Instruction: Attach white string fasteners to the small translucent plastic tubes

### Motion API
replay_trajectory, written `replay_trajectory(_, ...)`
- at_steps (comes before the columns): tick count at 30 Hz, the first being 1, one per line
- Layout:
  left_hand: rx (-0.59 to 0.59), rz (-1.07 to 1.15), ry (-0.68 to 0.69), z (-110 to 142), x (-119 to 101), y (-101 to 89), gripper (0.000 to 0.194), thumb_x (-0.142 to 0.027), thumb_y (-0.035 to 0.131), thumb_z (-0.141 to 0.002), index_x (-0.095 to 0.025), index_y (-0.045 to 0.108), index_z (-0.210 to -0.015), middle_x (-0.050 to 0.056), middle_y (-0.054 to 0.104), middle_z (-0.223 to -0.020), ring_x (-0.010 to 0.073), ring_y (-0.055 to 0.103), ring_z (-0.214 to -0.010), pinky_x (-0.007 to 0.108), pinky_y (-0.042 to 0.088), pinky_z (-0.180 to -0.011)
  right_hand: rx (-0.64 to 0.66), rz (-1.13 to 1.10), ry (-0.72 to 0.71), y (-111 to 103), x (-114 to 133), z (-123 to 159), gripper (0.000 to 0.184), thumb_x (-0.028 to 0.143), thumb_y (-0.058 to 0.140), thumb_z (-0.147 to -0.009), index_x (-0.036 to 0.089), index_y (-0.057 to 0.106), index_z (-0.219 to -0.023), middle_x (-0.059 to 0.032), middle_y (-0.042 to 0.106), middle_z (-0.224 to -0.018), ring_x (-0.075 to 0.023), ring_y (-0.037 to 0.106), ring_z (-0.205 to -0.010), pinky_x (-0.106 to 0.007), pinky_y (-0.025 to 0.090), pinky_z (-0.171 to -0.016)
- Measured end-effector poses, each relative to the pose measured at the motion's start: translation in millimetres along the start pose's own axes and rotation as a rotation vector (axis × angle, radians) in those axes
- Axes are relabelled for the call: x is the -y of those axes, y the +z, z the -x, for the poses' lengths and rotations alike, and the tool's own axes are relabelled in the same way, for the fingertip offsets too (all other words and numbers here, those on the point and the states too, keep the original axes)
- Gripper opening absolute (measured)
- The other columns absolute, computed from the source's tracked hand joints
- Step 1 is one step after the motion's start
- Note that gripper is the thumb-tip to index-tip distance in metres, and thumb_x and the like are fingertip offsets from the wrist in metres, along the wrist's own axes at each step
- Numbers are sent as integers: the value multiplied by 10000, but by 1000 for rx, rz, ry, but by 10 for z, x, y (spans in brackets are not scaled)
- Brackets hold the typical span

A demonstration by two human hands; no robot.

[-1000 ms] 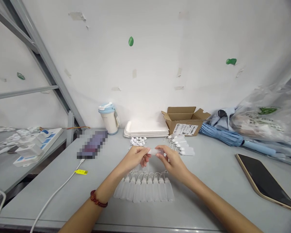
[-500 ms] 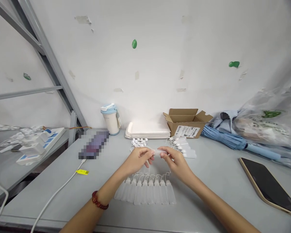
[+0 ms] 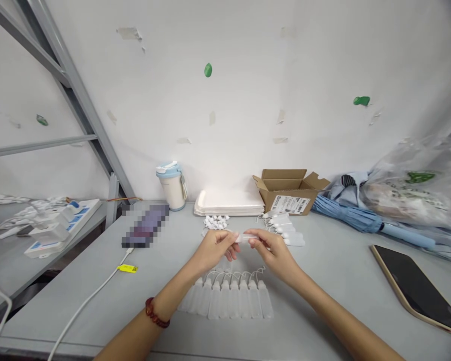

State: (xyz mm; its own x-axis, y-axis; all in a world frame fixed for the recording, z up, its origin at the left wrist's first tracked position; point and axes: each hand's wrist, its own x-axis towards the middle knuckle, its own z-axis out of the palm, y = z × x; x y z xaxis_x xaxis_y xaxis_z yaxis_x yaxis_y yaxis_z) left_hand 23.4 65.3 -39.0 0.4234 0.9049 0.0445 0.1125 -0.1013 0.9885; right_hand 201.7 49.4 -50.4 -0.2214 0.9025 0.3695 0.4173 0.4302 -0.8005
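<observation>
My left hand and my right hand meet over the table, fingers closed on one small translucent plastic bottle. The left fingertips pinch its whitish end, and the right thumb and fingers grip the other end. Below them lies a row of several similar translucent bottles, side by side, with thin white cords looping from their necks. Behind my left hand is a pile of small white caps. More bottles with white tops lie just beyond my right hand. My fingers partly hide the held bottle.
Along the wall stand a blue-lidded cup, a stack of white trays and an open cardboard box. To the right lie a folded blue umbrella and a phone. A white cable crosses the table's left side.
Both hands keep their pinch on the bottle and have barely moved. The whole view has shifted very slightly.
</observation>
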Motion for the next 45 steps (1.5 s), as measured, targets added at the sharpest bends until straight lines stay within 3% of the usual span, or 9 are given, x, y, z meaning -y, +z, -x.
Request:
replay_trajectory(6,4,48,-103,17,-9,-18,437,-516,561,-763,-119,548,-581,-16,519,-481,86,494,-395,208,411,-408,6,43,-21,40,5,17,245,339,432,-874,214,620,-969,-46,652,-779,-190,560,-659,-303,405,-623)
replay_trajectory(18,37,132,-48,3,53,-56,339,-427,678,-697,-106,598,-624,7,572,-562,111,554,-494,237,468,-492,79,-12,44,20,12,-2,235,351,431,-880,213,615,-837,19,508,-571,-151,477,-554,-262,344,-550)
replay_trajectory(28,97,148,-200,25,29,-88,402,-480,579,-775,-89,612,-687,9,553,-533,105,533,-430,233,435,-432,38,21,9,58,31,12,240,345,404,-892,204,594,-856,-5,569,-661,-158,483,-595,-272,346,-584)
replay_trajectory(33,99,120,-99,20,60,-73,390,-450,576,-781,-102,579,-605,-6,528,-521,90,506,-425,216,416,-432,61,-16,65,72,5,22,276,360,374,-900,187,570,-810,25,462,-585,-130,428,-545,-254,327,-541)
replay_trajectory(38,59,-66,73,45,1,-48,301,-347,571,-794,-117,576,-599,3,568,-550,113,556,-517,227,449,-545,94,-186,197,74,-59,5,316,446,403,-862,179,519,-742,66,321,-527,-97,341,-455,-233,305,-451)
replay_trajectory(45,34,-246,178,39,5,-68,255,-266,533,-811,-128,605,-609,15,596,-621,126,556,-627,220,444,-621,87,-312,247,104,-84,-3,362,485,425,-832,204,387,-606,79,287,-501,-83,312,-416,-224,297,-410)
